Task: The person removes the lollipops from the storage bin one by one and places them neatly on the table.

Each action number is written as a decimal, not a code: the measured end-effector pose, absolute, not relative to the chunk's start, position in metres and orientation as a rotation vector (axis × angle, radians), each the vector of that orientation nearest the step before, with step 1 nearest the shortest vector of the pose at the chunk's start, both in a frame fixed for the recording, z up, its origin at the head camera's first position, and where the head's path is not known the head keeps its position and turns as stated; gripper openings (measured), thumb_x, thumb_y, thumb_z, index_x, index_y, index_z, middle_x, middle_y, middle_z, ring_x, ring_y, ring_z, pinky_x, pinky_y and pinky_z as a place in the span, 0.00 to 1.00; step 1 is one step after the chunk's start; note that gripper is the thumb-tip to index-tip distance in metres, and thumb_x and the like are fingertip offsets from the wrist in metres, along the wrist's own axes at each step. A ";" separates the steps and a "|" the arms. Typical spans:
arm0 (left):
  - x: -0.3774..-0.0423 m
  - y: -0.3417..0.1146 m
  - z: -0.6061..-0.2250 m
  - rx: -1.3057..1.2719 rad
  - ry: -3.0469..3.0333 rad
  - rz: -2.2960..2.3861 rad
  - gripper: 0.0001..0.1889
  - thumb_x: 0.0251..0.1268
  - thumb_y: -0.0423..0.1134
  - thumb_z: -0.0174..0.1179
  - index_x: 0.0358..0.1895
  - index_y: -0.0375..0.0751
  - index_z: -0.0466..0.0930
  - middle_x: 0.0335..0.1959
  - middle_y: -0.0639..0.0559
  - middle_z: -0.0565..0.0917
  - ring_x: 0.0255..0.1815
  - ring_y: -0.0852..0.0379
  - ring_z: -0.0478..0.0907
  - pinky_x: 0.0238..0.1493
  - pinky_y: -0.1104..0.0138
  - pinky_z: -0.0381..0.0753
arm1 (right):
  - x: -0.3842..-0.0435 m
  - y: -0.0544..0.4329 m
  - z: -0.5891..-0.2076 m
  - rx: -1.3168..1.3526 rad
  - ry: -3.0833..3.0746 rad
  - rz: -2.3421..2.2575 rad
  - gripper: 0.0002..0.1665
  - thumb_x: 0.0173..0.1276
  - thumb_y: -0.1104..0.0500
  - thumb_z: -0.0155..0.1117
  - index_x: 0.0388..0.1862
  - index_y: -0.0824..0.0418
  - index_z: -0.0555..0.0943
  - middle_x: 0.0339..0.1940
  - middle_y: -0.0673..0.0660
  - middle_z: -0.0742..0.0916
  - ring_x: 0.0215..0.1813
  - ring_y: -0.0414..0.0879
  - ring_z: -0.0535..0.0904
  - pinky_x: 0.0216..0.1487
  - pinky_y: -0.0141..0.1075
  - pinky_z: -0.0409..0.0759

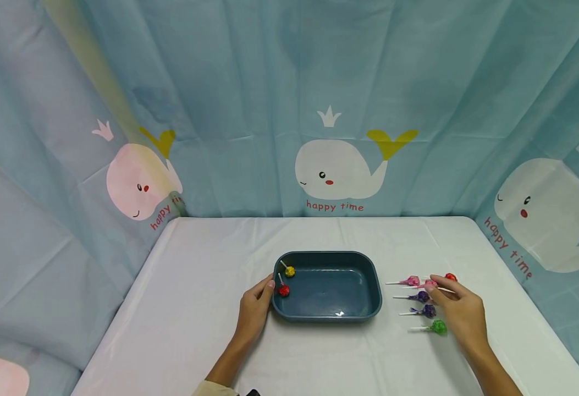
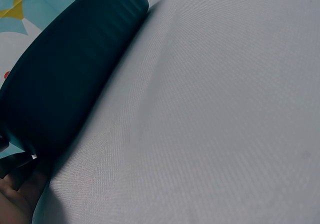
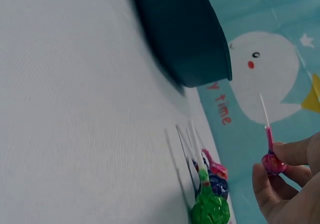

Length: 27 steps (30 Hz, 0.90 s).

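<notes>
My left hand grips the left end of a dark teal tray, thumb at the rim. Inside the tray, near that end, lie a yellow lollipop and a red lollipop. Right of the tray, my right hand pinches a pink lollipop by its wrapped head between thumb and fingers, the stick pointing up in the right wrist view. Around that hand on the cloth are another pink lollipop, two purple lollipops, a green lollipop and a red-orange lollipop.
A white cloth covers the table. Light blue curtains printed with whales hang behind it and along both sides. In the left wrist view, the tray's side wall stands close to the camera.
</notes>
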<state>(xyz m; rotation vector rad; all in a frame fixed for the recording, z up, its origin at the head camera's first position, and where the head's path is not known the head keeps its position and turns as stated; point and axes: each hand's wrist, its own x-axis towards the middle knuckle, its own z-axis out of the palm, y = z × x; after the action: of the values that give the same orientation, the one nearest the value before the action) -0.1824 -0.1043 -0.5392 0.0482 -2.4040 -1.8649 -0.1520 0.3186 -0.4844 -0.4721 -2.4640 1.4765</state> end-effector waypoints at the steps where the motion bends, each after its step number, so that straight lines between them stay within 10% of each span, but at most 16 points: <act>1: -0.182 -0.104 -0.539 0.049 -2.403 -1.860 0.24 0.85 0.50 0.55 0.73 0.42 0.79 0.71 0.51 0.81 0.78 0.51 0.72 0.78 0.53 0.70 | -0.152 0.320 -0.485 -0.482 -2.467 1.465 0.29 0.75 0.51 0.73 0.67 0.65 0.83 0.44 0.52 0.94 0.34 0.36 0.90 0.39 0.20 0.81; 18: -0.183 -0.105 -0.539 0.013 -2.389 -1.854 0.24 0.85 0.50 0.55 0.73 0.41 0.79 0.71 0.48 0.82 0.77 0.50 0.73 0.78 0.51 0.70 | -0.155 0.351 -0.498 -0.602 -2.506 1.348 0.27 0.77 0.53 0.71 0.67 0.67 0.83 0.38 0.51 0.94 0.29 0.34 0.87 0.30 0.26 0.84; 27: -0.183 -0.104 -0.539 0.051 -2.412 -1.847 0.24 0.85 0.51 0.55 0.73 0.42 0.79 0.71 0.50 0.81 0.78 0.50 0.72 0.78 0.52 0.70 | -0.156 0.366 -0.504 -0.703 -2.541 1.292 0.26 0.78 0.53 0.68 0.68 0.68 0.82 0.57 0.66 0.90 0.29 0.27 0.84 0.31 0.24 0.83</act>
<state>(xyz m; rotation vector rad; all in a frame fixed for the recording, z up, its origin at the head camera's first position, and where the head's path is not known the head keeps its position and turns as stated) -0.1833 -0.1044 -0.5390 0.0514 -2.4125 -1.8474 -0.1563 0.3663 -0.5044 -0.7034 -2.5412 1.2917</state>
